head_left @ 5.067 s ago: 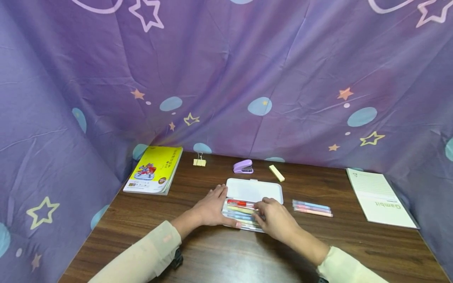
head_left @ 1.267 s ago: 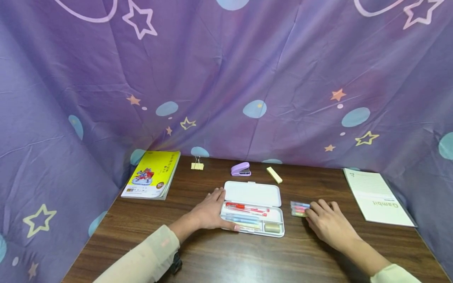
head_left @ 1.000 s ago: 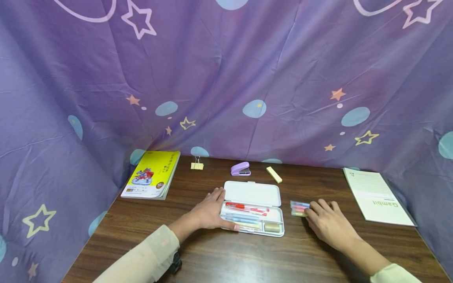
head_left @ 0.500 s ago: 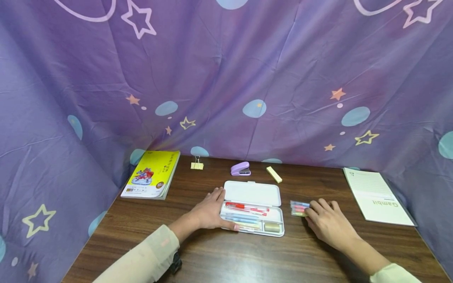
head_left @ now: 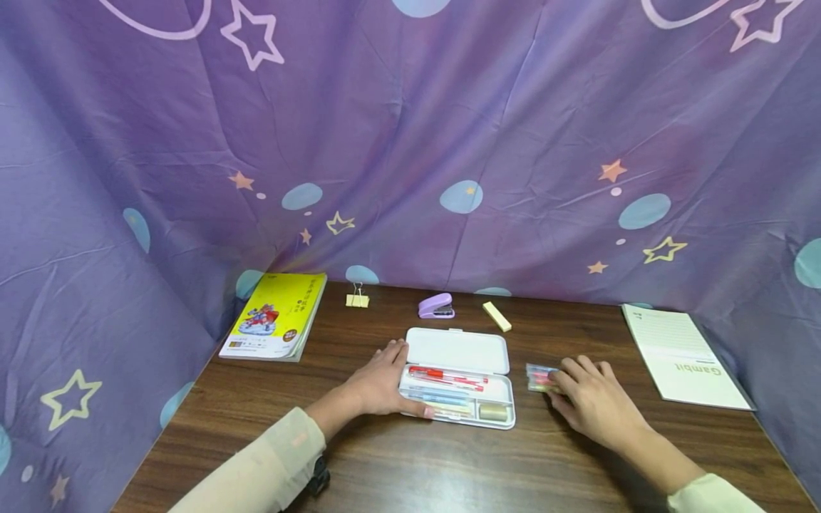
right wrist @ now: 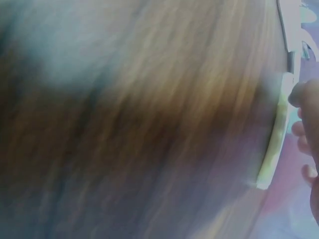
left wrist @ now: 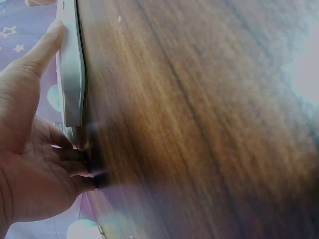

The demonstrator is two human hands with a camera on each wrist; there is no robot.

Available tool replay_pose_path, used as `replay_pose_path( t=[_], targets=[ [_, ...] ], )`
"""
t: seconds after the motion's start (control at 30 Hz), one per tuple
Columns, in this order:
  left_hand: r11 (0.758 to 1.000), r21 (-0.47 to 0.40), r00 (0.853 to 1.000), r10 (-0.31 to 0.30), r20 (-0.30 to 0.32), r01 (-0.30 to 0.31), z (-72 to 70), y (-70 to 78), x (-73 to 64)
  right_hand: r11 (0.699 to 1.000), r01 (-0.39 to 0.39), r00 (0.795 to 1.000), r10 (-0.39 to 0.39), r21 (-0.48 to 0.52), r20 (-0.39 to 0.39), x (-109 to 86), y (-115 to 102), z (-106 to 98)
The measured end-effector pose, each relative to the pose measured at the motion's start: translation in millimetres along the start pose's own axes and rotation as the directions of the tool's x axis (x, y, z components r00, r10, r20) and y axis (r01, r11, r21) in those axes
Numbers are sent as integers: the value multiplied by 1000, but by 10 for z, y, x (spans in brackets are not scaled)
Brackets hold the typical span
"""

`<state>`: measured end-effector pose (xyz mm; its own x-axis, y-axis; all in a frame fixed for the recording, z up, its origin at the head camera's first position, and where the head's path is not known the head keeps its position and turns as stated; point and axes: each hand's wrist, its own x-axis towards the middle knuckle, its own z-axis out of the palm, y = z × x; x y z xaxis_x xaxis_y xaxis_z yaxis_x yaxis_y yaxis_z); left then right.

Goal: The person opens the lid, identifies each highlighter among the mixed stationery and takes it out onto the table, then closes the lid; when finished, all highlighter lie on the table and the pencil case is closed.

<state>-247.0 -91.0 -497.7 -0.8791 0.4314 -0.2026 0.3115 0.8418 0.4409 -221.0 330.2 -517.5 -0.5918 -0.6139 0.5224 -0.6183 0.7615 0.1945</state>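
Apparently the work stands partway: left to right, the left hand (head_left: pixel 377 385) lies at the left end of the white pen case (head_left: pixel 497 389), mid-tabletop (head_left: pixel 410 467), its fingers loosely bent, the thumb spread apart from them and touching the case's near edge. The lid (head_left: pixel 457 350) is folded back toward the tabletop's far edge; red pens (head_left: pixel 432 373) already lie along the hinge side, pale pens (head_left: pixel 445 398) nearer, an olive-tan block (head_left: pixel 492 412) in the near right compartment. What seems left is the loose pens (head_left: pixel 539 377), outside just past the case's right end. Over them bends the right hand (head_left: pixel 599 406); whether its fingers clamp them I cannot tell. The left wrist view adds the palm side of the left fingers, hidden from the head; the right wrist view shows a pale yellow pen (right wrist: pixel 271 149) down to its right end, covered from above.
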Motion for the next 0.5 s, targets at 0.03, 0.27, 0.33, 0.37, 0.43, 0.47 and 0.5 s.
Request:
replay_pose_path(
  t=[0.03, 0.27, 0.33, 0.37, 0.43, 0.47, 0.5],
  targets=[
    [1000, 0, 1000, 0, 1, 0, 1, -2, 0, 1000, -1, 1000, 1, 5, 1, 22, -14, -4],
    [1000, -2, 1000, 0, 6, 0, 1, -4, -7, 998, 2, 1000, -2, 55, 9, 246, -200, -1],
    [1000, -3, 1000, 0, 7, 0, -2, 0, -10, 997, 4, 1000, -5, 73, 18, 320, -274, 8],
    [1000, -5, 1000, -1, 7, 1, -3, 2, -11, 997, 8, 1000, -10, 79, 22, 357, -313, 15],
    [1000, -7, 1000, -3, 7, 3, -7, 5, -13, 996, 23, 999, -25, 90, 25, 422, -391, 28],
    [1000, -7, 1000, -4, 8, 4, -8, 5, -13, 995, 31, 999, -33, 98, 25, 450, -429, 36],
    [1000, -7, 1000, -4, 8, 5, -8, 5, -14, 994, 40, 999, -43, 102, 24, 476, -467, 45]
  ],
)
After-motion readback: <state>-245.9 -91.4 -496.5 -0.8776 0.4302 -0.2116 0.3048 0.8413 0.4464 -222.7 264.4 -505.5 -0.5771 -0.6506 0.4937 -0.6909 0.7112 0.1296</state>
